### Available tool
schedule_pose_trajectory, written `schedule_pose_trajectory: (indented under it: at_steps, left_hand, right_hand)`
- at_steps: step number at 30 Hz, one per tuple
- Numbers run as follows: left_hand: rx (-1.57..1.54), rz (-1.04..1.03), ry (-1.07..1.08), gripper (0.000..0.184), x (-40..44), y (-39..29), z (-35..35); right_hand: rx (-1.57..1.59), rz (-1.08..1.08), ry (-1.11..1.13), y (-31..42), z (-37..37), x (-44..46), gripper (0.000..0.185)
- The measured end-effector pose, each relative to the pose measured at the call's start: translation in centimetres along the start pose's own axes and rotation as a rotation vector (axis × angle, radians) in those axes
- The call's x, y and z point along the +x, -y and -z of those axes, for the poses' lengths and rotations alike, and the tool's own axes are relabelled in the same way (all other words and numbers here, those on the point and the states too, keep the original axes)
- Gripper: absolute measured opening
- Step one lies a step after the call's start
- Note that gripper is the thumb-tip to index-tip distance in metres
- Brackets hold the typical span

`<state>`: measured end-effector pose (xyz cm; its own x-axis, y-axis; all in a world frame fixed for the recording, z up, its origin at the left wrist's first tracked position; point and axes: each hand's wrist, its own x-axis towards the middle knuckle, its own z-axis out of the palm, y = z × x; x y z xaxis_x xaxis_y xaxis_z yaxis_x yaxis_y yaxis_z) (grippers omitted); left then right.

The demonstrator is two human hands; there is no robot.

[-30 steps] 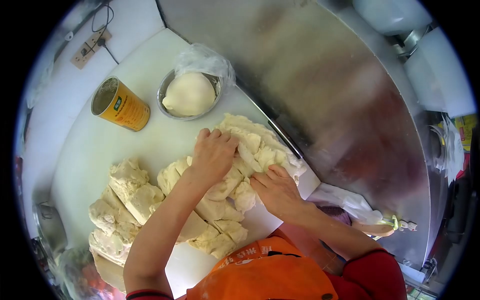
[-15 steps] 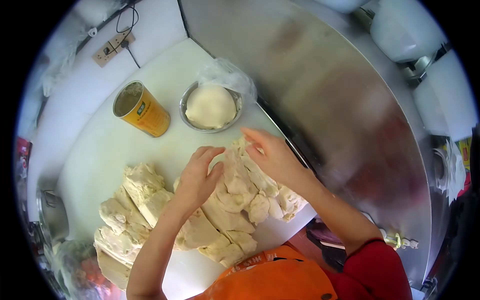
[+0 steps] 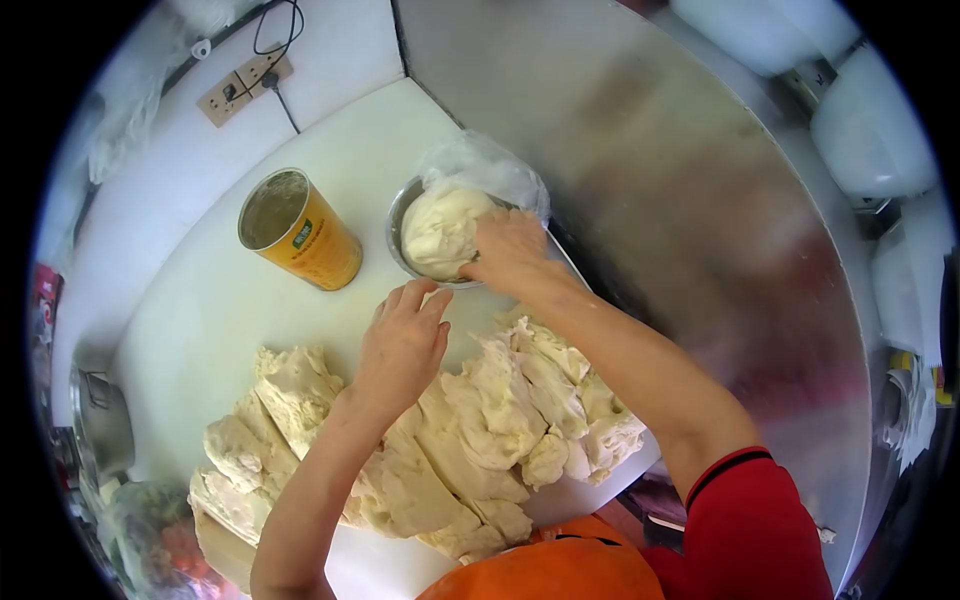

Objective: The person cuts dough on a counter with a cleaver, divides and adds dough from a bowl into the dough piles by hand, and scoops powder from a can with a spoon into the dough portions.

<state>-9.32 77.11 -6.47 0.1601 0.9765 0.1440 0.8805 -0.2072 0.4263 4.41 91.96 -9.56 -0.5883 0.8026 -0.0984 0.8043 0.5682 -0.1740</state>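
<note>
My right hand (image 3: 512,247) reaches into a round metal bowl (image 3: 396,240) and grips the right side of a soft white lump (image 3: 443,228); whether it is dough or fat I cannot tell. Its fingertips are partly hidden against the lump. Just in front of the bowl, my left hand (image 3: 402,335) hovers over the board with loosely bent fingers and nothing in it. Below both hands spreads a large mass of pale dough (image 3: 430,460), folded and cut into thick pieces. A clear plastic bag (image 3: 490,170) lies over the bowl's back edge.
An open yellow can (image 3: 318,245) stands tilted-looking on the white board (image 3: 200,300), left of the bowl. A metal panel (image 3: 650,190) rises along the right. Behind the board, a wall socket (image 3: 245,90) has a plugged-in cord. A metal pot (image 3: 100,425) is at far left.
My right hand has moved forward from above the dough to the white lump, whose smooth dome is now misshapen. My left hand stays near the same place. The view has shifted slightly.
</note>
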Motion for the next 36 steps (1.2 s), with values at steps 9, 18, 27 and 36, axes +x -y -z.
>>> schedule_pose_trajectory:
  at_steps: [9,18,27,36]
  left_hand:
    - [0.149,0.06,-0.344,0.059,3.6,2.7,-1.3]
    - [-0.551,0.483,0.057,0.063,6.2,6.9,-4.8]
    - [0.03,0.398,0.008,0.068,3.9,3.5,-1.2]
    - [0.028,-0.056,0.002,0.095,8.0,6.7,-2.1]
  right_hand:
    - [0.343,-0.079,0.213,-1.1,2.1,2.1,0.073]
    - [0.422,-0.251,-0.307,2.7,-3.3,1.8,0.086]
    - [0.644,-0.16,-0.291,1.2,-1.6,0.4,0.064]
    - [0.632,0.038,-0.075,0.4,-1.0,1.1,0.074]
